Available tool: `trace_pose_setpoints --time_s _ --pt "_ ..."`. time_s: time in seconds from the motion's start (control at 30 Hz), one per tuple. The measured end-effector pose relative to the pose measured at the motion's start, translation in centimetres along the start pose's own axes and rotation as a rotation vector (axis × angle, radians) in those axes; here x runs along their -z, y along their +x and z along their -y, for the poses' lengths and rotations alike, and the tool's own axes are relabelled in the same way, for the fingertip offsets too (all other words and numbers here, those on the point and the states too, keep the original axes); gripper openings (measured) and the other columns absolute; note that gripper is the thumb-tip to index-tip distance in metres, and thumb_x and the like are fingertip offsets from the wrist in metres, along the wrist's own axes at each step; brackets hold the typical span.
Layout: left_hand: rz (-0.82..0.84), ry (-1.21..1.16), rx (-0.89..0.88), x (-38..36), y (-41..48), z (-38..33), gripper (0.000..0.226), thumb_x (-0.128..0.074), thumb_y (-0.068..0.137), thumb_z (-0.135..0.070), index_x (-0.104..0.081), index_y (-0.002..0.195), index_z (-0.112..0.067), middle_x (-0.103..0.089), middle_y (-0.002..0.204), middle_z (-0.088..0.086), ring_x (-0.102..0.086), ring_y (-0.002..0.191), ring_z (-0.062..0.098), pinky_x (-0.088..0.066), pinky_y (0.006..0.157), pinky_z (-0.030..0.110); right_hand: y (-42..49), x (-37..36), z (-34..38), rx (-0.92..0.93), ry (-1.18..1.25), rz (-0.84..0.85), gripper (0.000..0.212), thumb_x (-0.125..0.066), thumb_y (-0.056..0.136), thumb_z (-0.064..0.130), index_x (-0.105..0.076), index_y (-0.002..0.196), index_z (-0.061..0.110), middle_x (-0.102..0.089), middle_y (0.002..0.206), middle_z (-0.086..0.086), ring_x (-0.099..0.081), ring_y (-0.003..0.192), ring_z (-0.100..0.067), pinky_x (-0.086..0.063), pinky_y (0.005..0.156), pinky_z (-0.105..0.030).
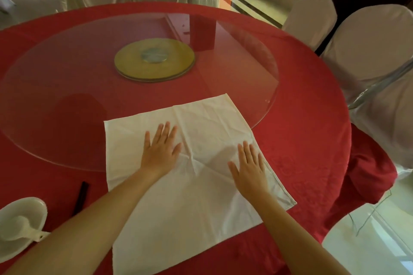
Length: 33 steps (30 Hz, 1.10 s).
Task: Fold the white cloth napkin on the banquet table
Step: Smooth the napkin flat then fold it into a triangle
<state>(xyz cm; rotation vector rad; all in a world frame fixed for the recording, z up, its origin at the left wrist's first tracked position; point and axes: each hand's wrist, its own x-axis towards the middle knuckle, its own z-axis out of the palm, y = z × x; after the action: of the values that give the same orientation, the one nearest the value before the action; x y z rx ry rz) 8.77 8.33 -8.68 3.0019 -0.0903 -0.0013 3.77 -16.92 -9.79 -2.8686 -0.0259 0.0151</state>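
Your left hand (159,152) and right hand (249,167) lie flat, fingers released, grasping nothing, on the unfolded white napkin (190,196) spread across the red table (301,140).

You will find no text, label, brand, number or sign to read anywhere in this view.
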Motion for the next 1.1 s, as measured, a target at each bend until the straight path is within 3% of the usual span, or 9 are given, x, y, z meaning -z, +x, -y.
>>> trace_pose_setpoints --time_s 0.13,0.27,0.43,0.6,0.8,0.9,0.97,1.03,1.1 --pt "0.091 0.002 0.047 -1.0 3.6 2.0 0.064 -0.015 0.093 -0.055 -0.003 0.148 -0.025 0.004 0.159 0.000 0.007 0.145 0.017 0.007 0.116 0.051 6.5 0.8 2.4 0.105 0.009 0.016 0.062 -0.022 0.097 0.046 -0.005 0.147 0.013 0.001 0.158 -0.006 0.006 0.145 -0.021 0.004 0.119 -0.041" --pt "0.007 0.011 0.022 -3.0 3.5 2.7 0.065 -0.013 0.091 -0.057 -0.008 0.147 -0.025 -0.003 0.159 0.000 0.001 0.145 0.017 0.001 0.116 0.051 11.9 0.9 2.9 0.066 0.004 0.086 0.058 -0.024 0.098 0.041 -0.015 0.145 0.007 -0.009 0.157 -0.010 -0.003 0.145 -0.025 -0.002 0.118 -0.043" --pt "-0.075 0.003 0.017 -3.8 3.2 2.9 0.072 -0.008 0.084 -0.060 -0.012 0.147 -0.026 -0.008 0.159 -0.001 -0.003 0.145 0.017 0.000 0.116 0.051 15.9 1.2 3.2 0.002 -0.068 -0.089 0.038 -0.034 0.097 0.024 -0.044 0.126 0.003 -0.046 0.134 -0.014 -0.037 0.124 -0.032 -0.032 0.103 -0.045" --pt "-0.088 -0.006 0.011 -3.9 3.4 2.8 0.071 -0.010 0.085 -0.059 -0.013 0.147 -0.026 -0.008 0.158 -0.001 -0.004 0.145 0.016 0.000 0.116 0.051 18.7 1.4 3.9 -0.205 -0.019 -0.181 0.036 -0.043 0.091 0.008 -0.040 0.126 0.001 -0.043 0.133 -0.018 -0.036 0.123 -0.035 -0.031 0.102 -0.044" --pt "-0.041 -0.007 0.008 -3.7 3.4 2.9 0.063 -0.017 0.093 -0.055 -0.008 0.147 -0.025 -0.004 0.159 0.000 0.000 0.145 0.016 0.002 0.116 0.052 20.3 2.1 3.4 -0.366 0.126 -0.098 0.035 -0.044 0.085 0.001 -0.056 0.118 0.006 -0.054 0.124 -0.017 -0.045 0.119 -0.035 -0.033 0.100 -0.043" --pt "0.010 0.023 0.018 -3.0 3.4 2.8 0.064 -0.017 0.093 -0.054 -0.002 0.148 -0.024 0.001 0.159 0.001 0.004 0.145 0.017 0.006 0.116 0.050 19.7 2.9 3.8 -0.273 0.209 -0.203 0.036 -0.041 0.085 0.002 -0.059 0.115 0.008 -0.055 0.121 -0.018 -0.046 0.114 -0.037 -0.035 0.097 -0.044" --pt "-0.027 0.050 -0.023 -2.0 3.2 2.5 0.063 -0.020 0.095 -0.051 -0.003 0.148 -0.021 -0.002 0.159 0.005 0.002 0.145 0.020 0.005 0.117 0.047 18.3 3.7 4.4 -0.132 0.352 -0.305 0.027 -0.040 0.085 0.004 -0.057 0.107 0.002 -0.059 0.110 -0.020 -0.053 0.099 -0.035 -0.043 0.083 -0.043" --pt "-0.124 -0.191 -0.002 -0.1 2.9 1.9 0.059 -0.033 0.096 -0.042 -0.017 0.146 -0.015 -0.020 0.156 0.010 -0.015 0.143 0.025 -0.010 0.117 0.043 16.2 4.4 5.4 -0.008 0.460 -0.328 0.015 -0.042 0.086 0.005 -0.052 0.097 0.002 -0.063 0.092 -0.018 -0.055 0.078 -0.028 -0.041 0.064 -0.037" --pt "-0.218 -0.696 0.189 2.3 2.5 0.6 0.049 -0.044 0.094 -0.033 -0.037 0.138 -0.013 -0.051 0.135 0.010 -0.047 0.121 0.025 -0.038 0.102 0.039 13.6 4.5 6.5 0.089 0.514 -0.315 0.011 -0.046 0.084 0.003 -0.050 0.094 0.006 -0.062 0.084 -0.014 -0.053 0.071 -0.025 -0.039 0.060 -0.034"
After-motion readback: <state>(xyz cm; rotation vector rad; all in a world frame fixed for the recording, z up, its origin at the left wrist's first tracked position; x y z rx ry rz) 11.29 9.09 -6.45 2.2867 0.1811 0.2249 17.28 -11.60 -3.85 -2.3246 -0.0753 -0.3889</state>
